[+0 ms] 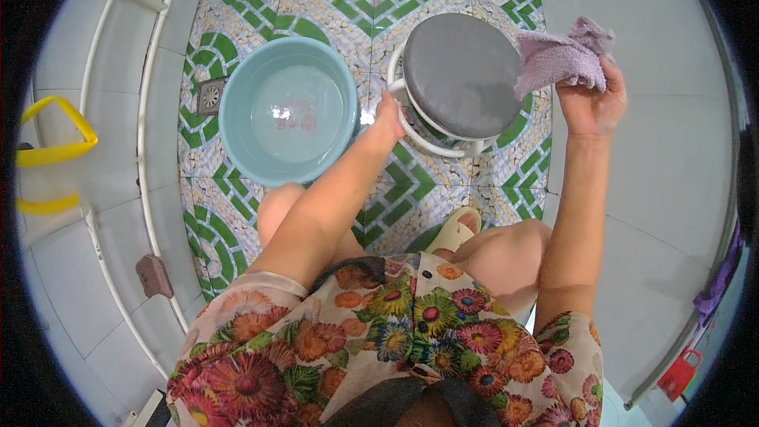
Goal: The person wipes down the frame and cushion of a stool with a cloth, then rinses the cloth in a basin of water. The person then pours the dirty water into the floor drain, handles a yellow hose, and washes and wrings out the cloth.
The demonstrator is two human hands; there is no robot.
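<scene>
Right hand (591, 103): fingers pinch the cloth (563, 62), raised right of the stool (460, 85); cloth should handle soft and light; grip at the bunched near edge; left hand (387, 117): fingers curl at the stool's ring (436, 146); stool should be stiff, moderately light; hold by the ring, as the seat (462, 63) may slip; basin (230, 130) stands left.

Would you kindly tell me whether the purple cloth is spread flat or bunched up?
Bunched up: the purple cloth is gathered in creased, overlapping folds at the fingers of the right hand.
</scene>
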